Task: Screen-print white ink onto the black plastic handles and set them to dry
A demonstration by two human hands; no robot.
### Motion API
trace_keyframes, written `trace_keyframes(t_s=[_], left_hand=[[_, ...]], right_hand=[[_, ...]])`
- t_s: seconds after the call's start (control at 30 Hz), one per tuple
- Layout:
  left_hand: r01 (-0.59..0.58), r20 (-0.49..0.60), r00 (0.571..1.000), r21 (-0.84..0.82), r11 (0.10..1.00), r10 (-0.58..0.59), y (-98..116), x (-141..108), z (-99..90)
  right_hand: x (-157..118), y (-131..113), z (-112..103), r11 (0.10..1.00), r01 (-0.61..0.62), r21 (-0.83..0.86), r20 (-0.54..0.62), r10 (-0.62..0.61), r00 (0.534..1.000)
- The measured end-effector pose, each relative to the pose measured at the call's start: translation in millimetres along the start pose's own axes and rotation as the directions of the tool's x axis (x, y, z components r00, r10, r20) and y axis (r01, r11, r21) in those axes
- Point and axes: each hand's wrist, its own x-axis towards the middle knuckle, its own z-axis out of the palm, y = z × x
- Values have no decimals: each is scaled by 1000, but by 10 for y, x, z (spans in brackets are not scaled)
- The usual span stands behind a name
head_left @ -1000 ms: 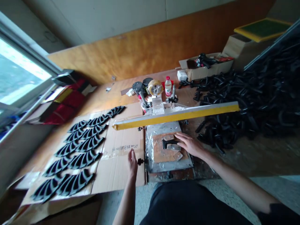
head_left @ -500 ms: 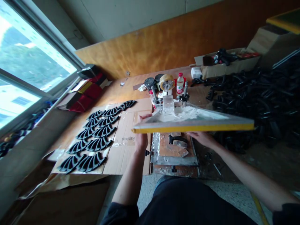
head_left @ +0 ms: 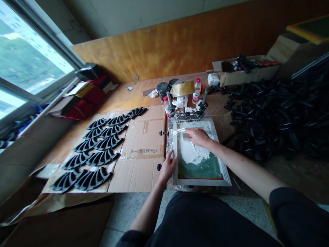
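The silk-screen frame [head_left: 203, 183] sits on the desk [head_left: 123, 97] straight in front of the person, white ink [head_left: 190, 152] spread thickly across the upper part of its green mesh [head_left: 199, 169], and the right hand [head_left: 199, 137] reaches in over it with fingers closed on a clear squeegee [head_left: 179, 131] I can only partly see. The left hand [head_left: 168, 166] touches the frame's left rail, thumb parted from the fingers, though I can't tell whether they grip it. Off to the left, curved black pieces [head_left: 93, 179] lie fanned in rows on flattened cardboard [head_left: 140, 144], while a big heap of black parts [head_left: 277, 116] covers the right side
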Motion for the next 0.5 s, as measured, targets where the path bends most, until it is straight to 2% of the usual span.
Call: trace_keyframes(t_s=[0.07, 0.13, 0.2, 0.27, 0.3, 0.37, 0.43, 0.5], left_hand=[[-21, 8, 1000, 16, 1000, 21, -27, 8, -7], [-35, 16, 999, 31, 999, 35, -63, 12, -10], [-36, 18, 999, 36, 999, 35, -96, 16, -3], [-27, 14, 1000, 36, 999, 27, -117, 20, 7], [-25, 12, 1000, 38, 999, 24, -120, 21, 10], [-23, 4, 1000, 46, 999, 23, -114, 22, 11], [-21, -2, 1000, 43, 999, 21, -94, 18, 4], [-7, -5, 1000, 33, 999, 8, -65, 8, -7]], right_hand=[[-152, -15, 75, 997, 64, -33, 34, -63, 997], [-387, 10, 123, 977, 210, -34, 42, -209, 977], [-613, 55, 122, 928, 372, 1, 74, -372, 925], [-738, 100, 79, 886, 459, 57, 107, -463, 880], [-753, 116, 54, 882, 464, 84, 117, -471, 874], [-716, 123, 34, 905, 411, 109, 92, -421, 903], [-674, 96, 86, 939, 333, 92, 1, -334, 943], [-713, 59, 196, 946, 316, 69, -89, -310, 947]])
